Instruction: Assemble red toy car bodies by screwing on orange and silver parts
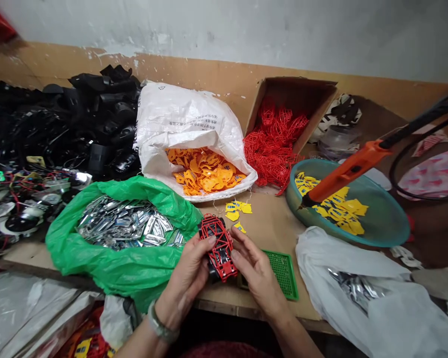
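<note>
A toy car with a red lattice frame [217, 244] and black wheels is held over the table's front edge. My left hand [192, 268] grips its left side, the thumb lying on top of the frame. My right hand [254, 266] has its fingers curled at the car's right side, touching it. Beneath and beside my right hand lies a green mesh tray [285, 278]. Several yellow pieces [239, 208] lie on the table [271, 219] just beyond the car.
Left are a green bag [134, 266] of silvery parts and black parts [59, 119]. Behind stand a white sack [186, 109] of orange pieces and a box [306, 89] of red frames. Right, an orange-handled tool [347, 171] crosses a teal basin [392, 223] above a white bag [403, 308].
</note>
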A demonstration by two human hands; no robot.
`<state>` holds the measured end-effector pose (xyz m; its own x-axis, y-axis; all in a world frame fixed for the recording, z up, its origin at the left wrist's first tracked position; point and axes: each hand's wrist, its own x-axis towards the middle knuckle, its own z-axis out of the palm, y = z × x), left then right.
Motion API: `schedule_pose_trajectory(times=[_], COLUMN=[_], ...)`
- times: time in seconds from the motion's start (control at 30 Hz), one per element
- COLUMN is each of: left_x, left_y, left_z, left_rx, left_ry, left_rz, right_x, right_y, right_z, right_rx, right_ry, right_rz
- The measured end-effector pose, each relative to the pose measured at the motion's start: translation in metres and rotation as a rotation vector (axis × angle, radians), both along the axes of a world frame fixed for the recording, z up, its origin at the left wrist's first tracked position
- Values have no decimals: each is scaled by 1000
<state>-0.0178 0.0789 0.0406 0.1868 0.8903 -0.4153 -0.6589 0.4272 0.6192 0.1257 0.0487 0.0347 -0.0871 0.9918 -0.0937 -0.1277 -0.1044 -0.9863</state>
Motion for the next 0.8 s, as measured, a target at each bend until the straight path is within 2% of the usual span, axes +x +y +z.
schedule_pose_trajectory(times=[0.27,0.5,0.6,0.73,0.8], left_x=[5,5,6,8,9], left_y=[-2,-5,-3,1,2], left_z=[-4,-2,-4,-5,-5], left_rx=[-6,37,17,31,41], left_ry=[-82,-24,-11,-1,-1], left_rz=[-14,-59,-47,-31,-19], right_x=[0,1,3,4,3], right_y=[-3,-6,-8,-14,-17], right_z=[0,-8,-8,-1,2], right_rx=[-8,43,140,399,483], right_ry=[53,8,-160,-613,-763], right_rz=[-91,-91,-105,-231,-238])
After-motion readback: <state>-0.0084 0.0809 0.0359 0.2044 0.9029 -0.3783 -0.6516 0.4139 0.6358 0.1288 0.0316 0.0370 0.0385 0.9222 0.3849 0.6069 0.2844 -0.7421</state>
